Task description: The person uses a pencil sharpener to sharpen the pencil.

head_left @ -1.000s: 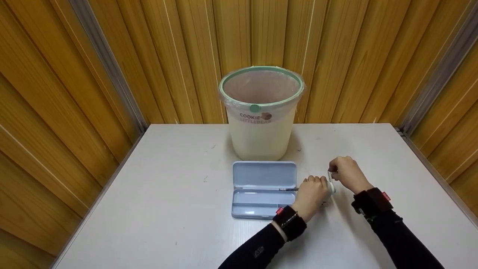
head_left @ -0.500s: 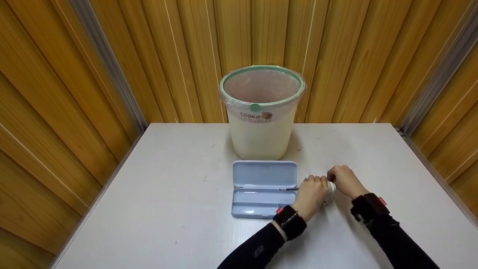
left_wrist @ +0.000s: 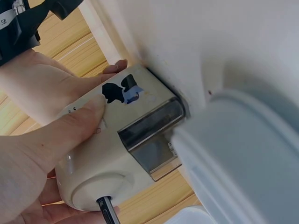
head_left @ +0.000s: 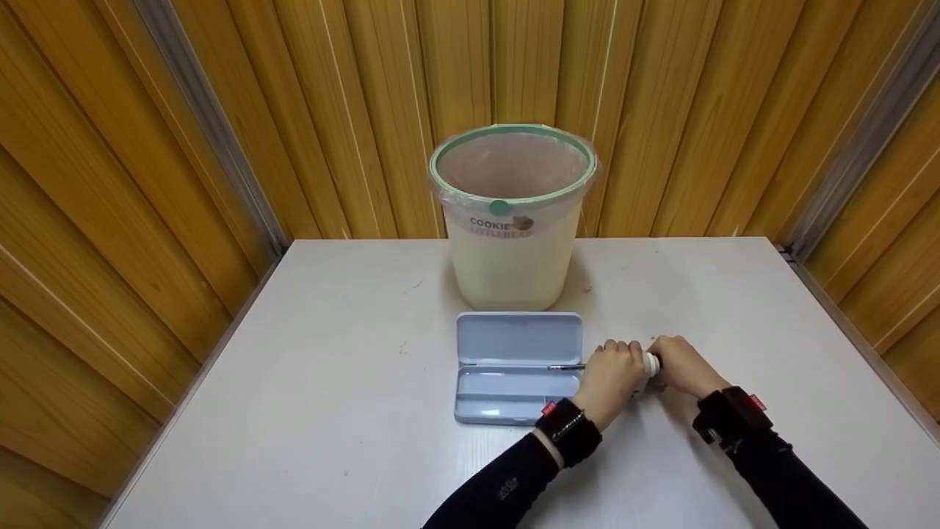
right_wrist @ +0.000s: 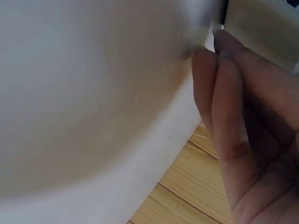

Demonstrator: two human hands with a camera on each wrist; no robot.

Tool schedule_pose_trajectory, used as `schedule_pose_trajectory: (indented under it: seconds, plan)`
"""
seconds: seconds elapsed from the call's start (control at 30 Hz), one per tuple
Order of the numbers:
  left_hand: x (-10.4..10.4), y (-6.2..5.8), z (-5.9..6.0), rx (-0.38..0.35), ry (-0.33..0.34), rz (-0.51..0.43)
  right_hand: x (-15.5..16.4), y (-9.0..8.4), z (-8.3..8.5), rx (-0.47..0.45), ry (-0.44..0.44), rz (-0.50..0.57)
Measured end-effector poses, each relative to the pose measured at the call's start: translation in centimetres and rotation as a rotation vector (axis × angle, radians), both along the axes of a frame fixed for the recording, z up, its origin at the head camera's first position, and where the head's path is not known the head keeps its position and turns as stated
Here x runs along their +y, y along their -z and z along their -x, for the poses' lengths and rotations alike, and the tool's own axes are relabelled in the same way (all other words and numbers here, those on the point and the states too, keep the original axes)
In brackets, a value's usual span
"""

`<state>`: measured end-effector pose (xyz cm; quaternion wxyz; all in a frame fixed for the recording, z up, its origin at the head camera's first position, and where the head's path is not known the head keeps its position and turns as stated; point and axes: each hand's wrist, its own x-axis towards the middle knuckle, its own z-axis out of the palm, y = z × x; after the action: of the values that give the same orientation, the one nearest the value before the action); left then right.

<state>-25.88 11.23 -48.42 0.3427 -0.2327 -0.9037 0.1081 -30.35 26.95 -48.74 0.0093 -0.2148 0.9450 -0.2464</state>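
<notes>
My left hand holds a cream pencil sharpener on the table, its thumb lying along the printed side. A see-through shavings drawer is set in the sharpener's body. Out of its round front sticks a dark pencil, pointing toward the blue pencil case in the head view. At the sharpener's other end, my right hand pinches the crank handle with bent fingers; the handle itself is mostly hidden. The light blue pencil case lies with its lid raised, just left of my left hand.
Behind the pencil case stands a cream trash bin with a green rim and a clear liner. The white table ends at wood-patterned wall panels at the back and sides.
My right hand has come down from above the sharpener to beside its end, turning the crank. The white crank arm seen upright earlier is now out of sight. My left hand stays put.
</notes>
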Motion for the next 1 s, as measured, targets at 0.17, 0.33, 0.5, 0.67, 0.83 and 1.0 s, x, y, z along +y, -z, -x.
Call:
schedule_pose_trajectory:
  seconds: [0.17, 0.33, 0.5, 0.67, 0.83, 1.0]
  plan:
    - [0.0, 0.0, 0.0, -0.025, 0.004, 0.003, 0.1, -0.1, -0.7, -0.039, 0.004, 0.016]
    - [0.1, -0.2, -0.2, -0.067, -0.013, 0.013, 0.3, -0.5, -1.4, -0.075, -0.007, -0.002]
    - [0.0, -0.3, -0.2, -0.080, -0.018, 0.019, 0.6, -1.2, -2.2, -0.148, -0.051, 0.033]
    - [-0.1, -0.3, -0.2, -0.059, -0.011, 0.010, 0.8, -2.5, -3.0, -0.259, -0.092, 0.086]
    - [-0.1, -0.3, -0.1, -0.058, -0.009, 0.013, 0.7, -4.5, -3.8, -0.265, -0.100, 0.049]
    - [-0.1, -0.2, -0.1, -0.039, -0.003, 0.018, 0.6, -6.4, -4.1, -0.212, -0.093, -0.001]
